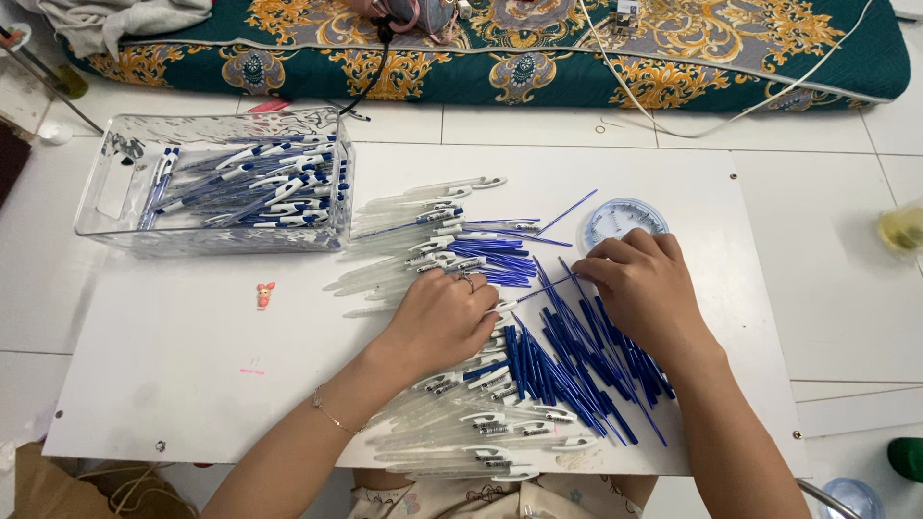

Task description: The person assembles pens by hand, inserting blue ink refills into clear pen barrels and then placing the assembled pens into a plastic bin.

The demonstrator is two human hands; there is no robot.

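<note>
My left hand (444, 317) rests knuckles-up on a heap of clear pen barrels (404, 245) with white clips, its fingers curled around one barrel. My right hand (642, 288) pinches a thin blue refill (548, 286) whose tip points toward my left hand. Beneath the right hand lies a pile of blue refills (567, 370). More clear barrels (490, 437) lie near the board's front edge. Everything sits on a white board (192, 356).
A clear plastic bin (115, 192) of finished blue-and-white pens stands at the back left. A small round clear dish (625, 216) sits behind my right hand. A tiny pink figure (264, 294) lies left of centre. A patterned mattress (519, 58) and cables lie beyond.
</note>
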